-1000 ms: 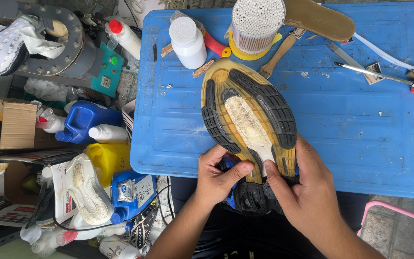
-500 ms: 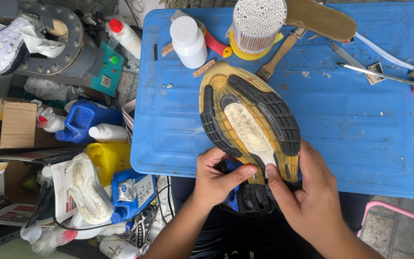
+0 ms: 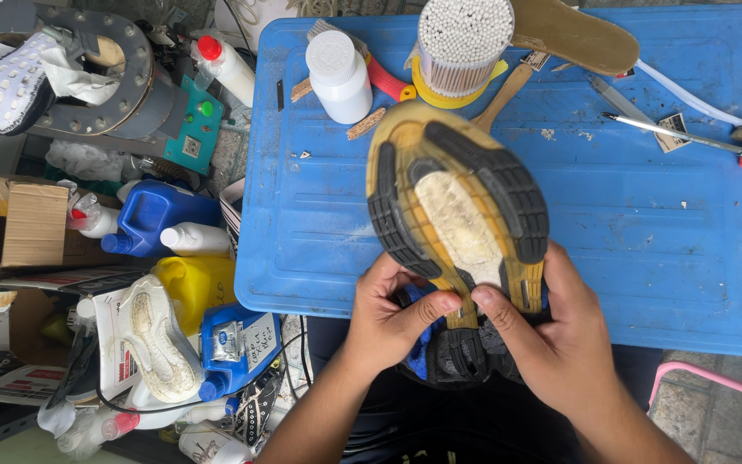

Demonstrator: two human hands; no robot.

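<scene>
- While both hands worked at the near edge of the blue tray table (image 3: 319, 215), clutter lay on the floor to its left: a white shoe sole (image 3: 158, 337), a blue jug (image 3: 155, 215), a yellow jug (image 3: 195, 283), all capped, contents not visible.
- Left hand (image 3: 388, 314) was closed narrowly on the heel end of the shoe (image 3: 457, 215), thumb pressed at the sole's midline.
- Shoe was held sole-up, toe pointing away over the table, heel over the lap.
- Right hand (image 3: 551, 344) gripped the heel's other side, thumb meeting the left.
- Risk, judged: the yellowed sole looked worn; hard thumb pressure could tear it off unevenly, or the shoe could slip.
- Behind the toe: a capped white bottle (image 3: 338, 76), contents hidden; a round holder packed with white swab sticks (image 3: 464, 43).
</scene>
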